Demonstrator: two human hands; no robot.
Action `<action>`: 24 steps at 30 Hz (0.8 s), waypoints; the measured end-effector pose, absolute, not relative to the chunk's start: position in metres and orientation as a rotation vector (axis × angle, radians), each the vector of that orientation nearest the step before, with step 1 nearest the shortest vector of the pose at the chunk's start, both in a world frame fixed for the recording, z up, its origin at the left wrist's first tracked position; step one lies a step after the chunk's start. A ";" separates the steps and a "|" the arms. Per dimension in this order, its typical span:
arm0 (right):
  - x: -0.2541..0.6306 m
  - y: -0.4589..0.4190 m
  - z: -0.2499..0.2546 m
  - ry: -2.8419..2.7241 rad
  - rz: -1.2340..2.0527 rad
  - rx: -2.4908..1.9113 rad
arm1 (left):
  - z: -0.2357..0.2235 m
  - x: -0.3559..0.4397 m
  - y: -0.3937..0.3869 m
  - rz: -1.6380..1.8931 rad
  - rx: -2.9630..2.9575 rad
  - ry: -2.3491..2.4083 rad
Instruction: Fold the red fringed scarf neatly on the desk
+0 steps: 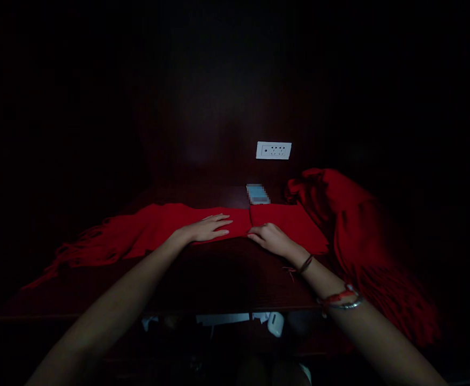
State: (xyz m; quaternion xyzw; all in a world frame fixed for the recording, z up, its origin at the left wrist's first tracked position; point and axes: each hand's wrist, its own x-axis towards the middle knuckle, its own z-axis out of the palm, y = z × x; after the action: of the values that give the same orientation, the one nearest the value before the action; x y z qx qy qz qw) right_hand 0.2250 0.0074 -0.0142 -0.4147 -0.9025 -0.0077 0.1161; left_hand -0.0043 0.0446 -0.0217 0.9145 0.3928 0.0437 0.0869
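A red fringed scarf [154,225] lies across the dark tabletop, its tassels trailing off to the left. My left hand [204,229] rests flat on it with the fingers stretched to the right. At the folded edge near the middle, my right hand [270,237] has its fingers closed on the cloth, bracelets on the wrist. To the right of that hand the folded layer of cloth continues. Another bunched red fringed piece [355,230] lies at the right, its tassels hanging toward the front; whether it joins the scarf I cannot tell.
Behind the scarf lies a blurred, light blue flat item [258,194]. A white wall socket [274,150] sits on the dark back panel. Below the table's front edge [170,315], a small white case [275,324] and pale papers [222,319] show. The surroundings are very dark.
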 end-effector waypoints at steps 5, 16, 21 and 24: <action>0.226 0.016 -0.016 -2.494 0.127 -1.137 | -0.006 0.005 0.026 0.281 2.955 1.091; 0.215 0.011 -0.013 -2.580 -0.166 -1.024 | 0.004 -0.005 0.026 0.233 2.918 1.182; 0.201 0.012 -0.010 -2.544 -0.346 -1.065 | 0.003 -0.003 0.026 0.280 2.901 1.187; 0.202 0.016 -0.012 -2.520 -0.286 -1.100 | 0.003 -0.006 0.024 0.368 2.979 1.172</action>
State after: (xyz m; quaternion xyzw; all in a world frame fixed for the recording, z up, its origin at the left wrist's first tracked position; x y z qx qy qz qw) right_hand 0.2024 0.0157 -0.0122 -0.3908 -0.8954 -0.1017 0.1876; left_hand -0.0064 0.0239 0.0035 0.9238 0.3634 0.1141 -0.0403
